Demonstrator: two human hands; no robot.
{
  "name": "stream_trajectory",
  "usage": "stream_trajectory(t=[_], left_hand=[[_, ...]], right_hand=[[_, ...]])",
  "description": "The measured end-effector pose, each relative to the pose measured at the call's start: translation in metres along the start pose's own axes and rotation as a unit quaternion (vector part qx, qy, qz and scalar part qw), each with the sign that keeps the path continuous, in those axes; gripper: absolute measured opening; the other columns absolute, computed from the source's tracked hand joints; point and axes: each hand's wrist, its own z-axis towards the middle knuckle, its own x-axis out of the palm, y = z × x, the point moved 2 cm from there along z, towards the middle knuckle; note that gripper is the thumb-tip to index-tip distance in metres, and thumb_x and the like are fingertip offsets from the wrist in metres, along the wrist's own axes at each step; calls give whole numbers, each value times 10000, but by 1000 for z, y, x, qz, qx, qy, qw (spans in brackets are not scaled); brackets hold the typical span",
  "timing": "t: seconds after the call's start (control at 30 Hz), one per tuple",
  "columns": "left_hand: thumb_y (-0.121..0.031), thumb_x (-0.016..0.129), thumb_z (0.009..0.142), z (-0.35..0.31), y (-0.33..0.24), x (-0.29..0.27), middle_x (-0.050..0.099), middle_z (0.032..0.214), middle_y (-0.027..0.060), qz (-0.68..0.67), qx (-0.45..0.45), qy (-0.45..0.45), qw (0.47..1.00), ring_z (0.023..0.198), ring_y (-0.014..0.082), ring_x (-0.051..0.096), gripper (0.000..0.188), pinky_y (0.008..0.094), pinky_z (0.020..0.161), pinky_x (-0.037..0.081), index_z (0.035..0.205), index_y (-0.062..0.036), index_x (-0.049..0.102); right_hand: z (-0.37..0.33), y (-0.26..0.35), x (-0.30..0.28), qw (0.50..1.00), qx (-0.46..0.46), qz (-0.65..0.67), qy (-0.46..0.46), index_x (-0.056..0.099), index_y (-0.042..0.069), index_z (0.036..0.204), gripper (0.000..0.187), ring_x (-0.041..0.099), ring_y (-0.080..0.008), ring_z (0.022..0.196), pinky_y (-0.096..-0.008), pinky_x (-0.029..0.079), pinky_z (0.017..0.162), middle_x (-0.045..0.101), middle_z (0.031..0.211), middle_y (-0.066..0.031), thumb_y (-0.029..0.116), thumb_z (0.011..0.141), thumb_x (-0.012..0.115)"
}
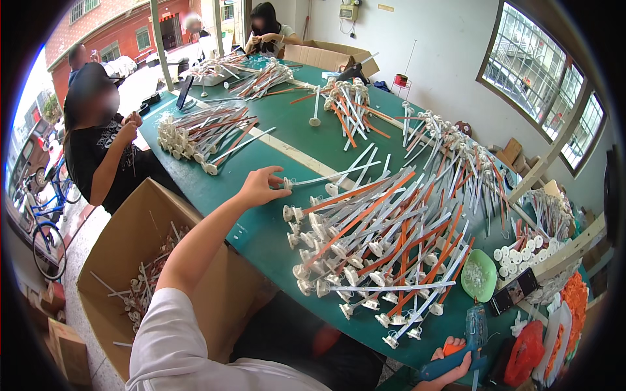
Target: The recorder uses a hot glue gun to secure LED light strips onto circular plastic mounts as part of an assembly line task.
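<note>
My left hand reaches over the green table and pinches the round white end of a strip piece. Its long pale strip points right, toward a large pile of similar pieces with white round bases and grey or orange strips. At the lower right, my right hand is wrapped round the handle of a blue glue gun. The gun's tip points up, just below a green bowl holding small clear bits. Part of the right hand is hidden behind the gun.
Beside my left arm stands a cardboard box with more strip pieces inside. Further piles lie across the green table. A phone and a red plastic bag are at the right. Co-workers sit at the left and far end.
</note>
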Motion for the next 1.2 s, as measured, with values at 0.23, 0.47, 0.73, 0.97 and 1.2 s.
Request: stream_trajectory(t=[0.23, 0.47, 0.73, 0.97, 1.2], left_hand=[[-301, 908, 729, 6, 5, -1, 757, 1069, 157, 23, 1, -22, 999, 917, 213, 741, 724, 352, 892, 569, 1312, 15, 615], [-234, 910, 724, 1, -9, 4, 768, 1033, 149, -18, -23, -30, 999, 899, 191, 740, 624, 327, 815, 578, 1241, 19, 670], [-189, 886, 750, -19, -39, 8, 773, 1025, 141, -75, 28, 20, 997, 883, 168, 736, 560, 312, 777, 573, 1228, 15, 678], [-216, 883, 751, -19, -19, 8, 773, 1024, 134, -34, 31, 13, 999, 924, 194, 748, 559, 330, 833, 575, 1231, -11, 683], [-247, 858, 780, -21, -19, -4, 774, 1044, 125, -24, 34, 39, 998, 971, 198, 742, 563, 339, 877, 559, 1271, -47, 666]], right_hand=[[8, -2, -11, 998, 53, 11, 15, 520, 27, 1186, 424, 515, -269, 1102, -364, 492, 674, 551, 1130, -96, 374, 949, 579], [9, -4, 0, 1000, 23, -20, -5, 479, 39, 1091, 365, 448, -171, 980, -253, 441, 517, 472, 998, -70, 333, 931, 623], [8, -3, 0, 999, 23, -27, -2, 480, 44, 1091, 365, 457, -171, 995, -254, 447, 524, 475, 997, -73, 344, 934, 616], [7, 0, -18, 995, 95, 21, 27, 564, 21, 1251, 490, 575, -369, 1205, -479, 537, 834, 624, 1219, -123, 412, 957, 541], [12, 1, -20, 989, 107, 39, 94, 543, 6, 1212, 463, 550, -360, 1209, -469, 530, 828, 588, 1236, -135, 400, 966, 540]])
